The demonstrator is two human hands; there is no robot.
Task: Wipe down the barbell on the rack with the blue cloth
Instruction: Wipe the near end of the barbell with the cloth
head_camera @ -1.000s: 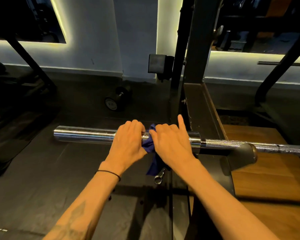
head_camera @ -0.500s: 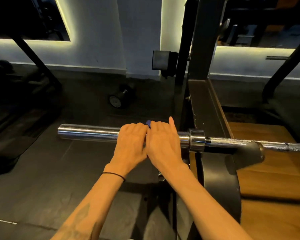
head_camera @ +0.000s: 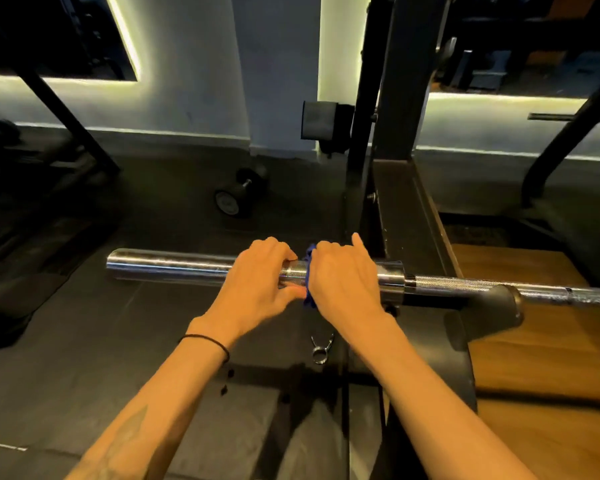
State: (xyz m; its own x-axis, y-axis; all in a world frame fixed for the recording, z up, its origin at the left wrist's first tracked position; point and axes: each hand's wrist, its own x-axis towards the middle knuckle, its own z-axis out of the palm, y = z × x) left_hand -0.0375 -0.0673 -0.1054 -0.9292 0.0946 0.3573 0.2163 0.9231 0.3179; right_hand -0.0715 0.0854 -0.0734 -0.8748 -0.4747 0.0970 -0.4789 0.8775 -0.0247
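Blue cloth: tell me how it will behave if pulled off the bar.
Probably floppy: the blue cloth bunches around the barbell sleeve under the right hand. Likely light, since its loose end hangs limp. It may snag slightly on the ridged section.

left hand (head_camera: 257,285): slid away from the right hand (head_camera: 343,285), baring ridged sleeve (head_camera: 293,275)
cloth (head_camera: 309,271): blue edge showing again beside the right grip

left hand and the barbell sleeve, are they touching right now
Touching. The head view shows the left hand curled round the barbell sleeve, fingers over the top and thumb below, just left of the blue cloth.
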